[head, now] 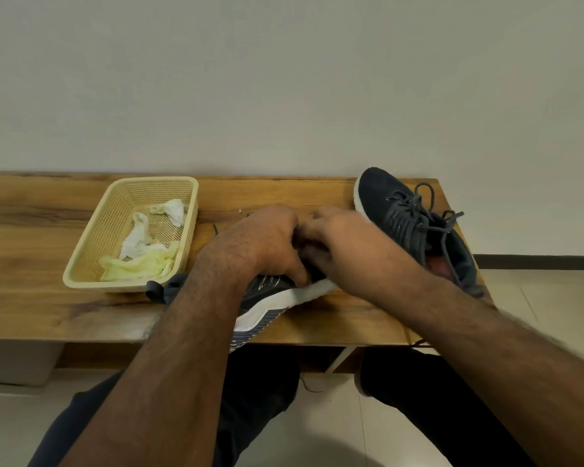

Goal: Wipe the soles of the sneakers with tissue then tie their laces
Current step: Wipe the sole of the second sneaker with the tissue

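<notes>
A dark sneaker with a white sole (273, 303) lies on the wooden bench (31, 305) in front of me, mostly hidden under my hands. My left hand (263, 241) and my right hand (338, 244) meet over its top with fingers curled, working at its laces; a lace end (216, 227) shows just left of my left hand. The laces between my fingers are hidden. The second dark sneaker (415, 224) stands upright at the bench's right end with its laces in a loose bow.
A cream plastic basket (81, 261) on the bench's left holds used white and yellowish tissues (142, 254). A grey wall rises right behind the bench. The bench's right end drops off beside the second sneaker. My knees are below the front edge.
</notes>
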